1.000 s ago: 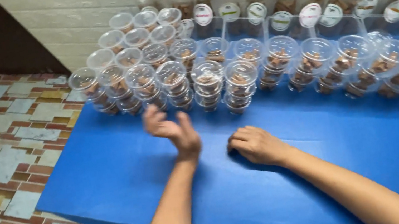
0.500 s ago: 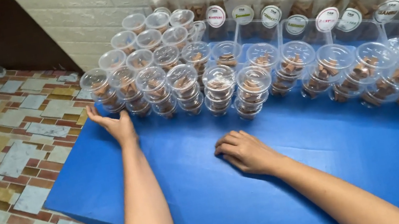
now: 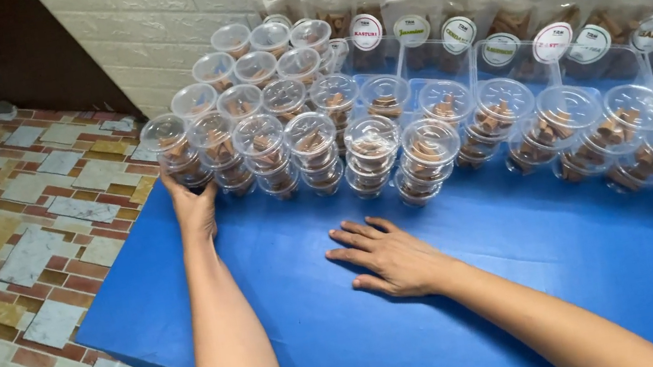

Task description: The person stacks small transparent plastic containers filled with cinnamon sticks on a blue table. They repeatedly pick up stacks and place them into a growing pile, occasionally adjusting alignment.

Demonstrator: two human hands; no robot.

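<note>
Head view, near to far. Blue table top: bearing surface, set over a patterned tile floor. Right hand: flat on the blue, palm down, fingers spread, holding nothing, just short of the cups. Left hand: reached to the near-left corner of the cluster, fingers cupped against the corner cup stack; fingertips hidden behind it. Clear lidded cups: stacked in rows, brown pieces inside. Sealed pouches: leaning along the white brick wall. Step judged: squaring up the corner stack. Next move calls for a steady push without toppling it.
</note>
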